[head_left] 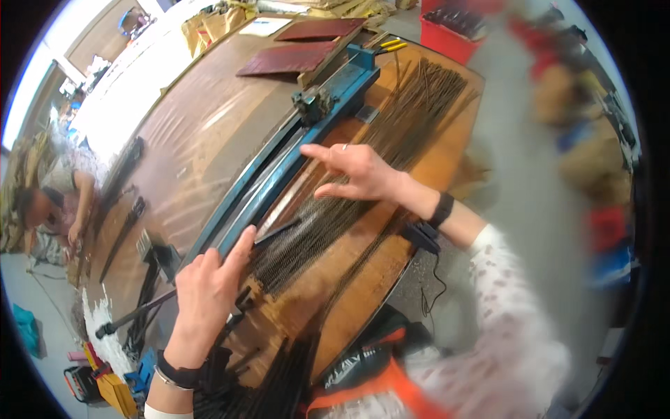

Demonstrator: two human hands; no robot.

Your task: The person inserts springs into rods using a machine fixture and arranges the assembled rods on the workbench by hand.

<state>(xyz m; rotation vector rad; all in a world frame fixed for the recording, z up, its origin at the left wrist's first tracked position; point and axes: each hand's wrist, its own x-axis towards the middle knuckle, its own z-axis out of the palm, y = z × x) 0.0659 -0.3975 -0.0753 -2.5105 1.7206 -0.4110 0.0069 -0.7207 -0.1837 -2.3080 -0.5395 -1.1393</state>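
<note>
Blue metal rail (283, 172) lies lengthwise on bench (444, 157), running toward far edge. Left hand (206, 290): index finger extended along rail's near part, other fingers curled; cannot tell if they grip anything. Right hand (359, 171): index and thumb spread apart, index tip at rail's right side. Thin rods (419, 105) between rail and bench's right edge. Dark red boards (296, 59) near far edge.

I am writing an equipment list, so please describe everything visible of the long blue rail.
The blue rail looks like painted metal, with parallel sides and a dark lengthwise groove. A dark, rough block sits toward its far end. It lies diagonally on the table; its curve may be lens distortion. The left hand and right hand have index fingers at its edge; contact is unclear.
</note>
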